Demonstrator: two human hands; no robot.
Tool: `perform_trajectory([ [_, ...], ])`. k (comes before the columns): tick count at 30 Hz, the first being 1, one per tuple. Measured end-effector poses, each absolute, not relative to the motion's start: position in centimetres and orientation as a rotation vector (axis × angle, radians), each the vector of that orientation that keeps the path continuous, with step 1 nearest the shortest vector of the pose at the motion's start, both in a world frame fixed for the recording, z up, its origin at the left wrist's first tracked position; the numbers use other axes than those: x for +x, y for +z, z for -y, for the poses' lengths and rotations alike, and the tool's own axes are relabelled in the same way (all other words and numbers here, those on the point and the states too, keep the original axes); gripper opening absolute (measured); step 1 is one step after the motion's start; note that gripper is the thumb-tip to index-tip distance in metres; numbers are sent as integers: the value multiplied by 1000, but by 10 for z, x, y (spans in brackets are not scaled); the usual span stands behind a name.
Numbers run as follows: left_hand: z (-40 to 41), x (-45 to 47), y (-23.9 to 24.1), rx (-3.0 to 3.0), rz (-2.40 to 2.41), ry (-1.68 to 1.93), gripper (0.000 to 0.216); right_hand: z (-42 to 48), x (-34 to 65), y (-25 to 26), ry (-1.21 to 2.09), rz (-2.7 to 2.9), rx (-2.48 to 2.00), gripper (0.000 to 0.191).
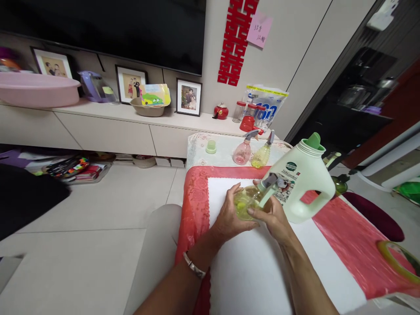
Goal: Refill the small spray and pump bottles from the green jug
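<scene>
Yellow-green spray bottle (246, 202), pale green jug (303, 181) (red tablecloth (348, 238)).

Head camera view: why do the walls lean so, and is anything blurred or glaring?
Head view: the wide lens bends the shelf and tilts the wall seam; light is soft and even, without harsh glare; the left hand and right hand on the spray bottle look sharp, while the dark shape at the left edge and the ring at lower right are smeared.

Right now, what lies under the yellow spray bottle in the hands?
A white mat over a red tablecloth. Left hand and right hand cover the spray bottle's base; contact is hidden.
</scene>
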State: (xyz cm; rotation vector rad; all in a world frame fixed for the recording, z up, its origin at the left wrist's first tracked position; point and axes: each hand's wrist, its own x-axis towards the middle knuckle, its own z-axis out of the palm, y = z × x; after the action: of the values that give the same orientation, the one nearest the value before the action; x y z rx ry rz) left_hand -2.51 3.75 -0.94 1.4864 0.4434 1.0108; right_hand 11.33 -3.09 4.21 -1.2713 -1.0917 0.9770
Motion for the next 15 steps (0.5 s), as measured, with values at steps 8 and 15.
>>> perform_trajectory([
  [8,-34,-28,-17,1782,-448,897,103,54,126,50,805,970,-1262,86],
  [15,-41,-27,-20,1791,-623,863,56,124,126,80,760,1012,-1361,91],
])
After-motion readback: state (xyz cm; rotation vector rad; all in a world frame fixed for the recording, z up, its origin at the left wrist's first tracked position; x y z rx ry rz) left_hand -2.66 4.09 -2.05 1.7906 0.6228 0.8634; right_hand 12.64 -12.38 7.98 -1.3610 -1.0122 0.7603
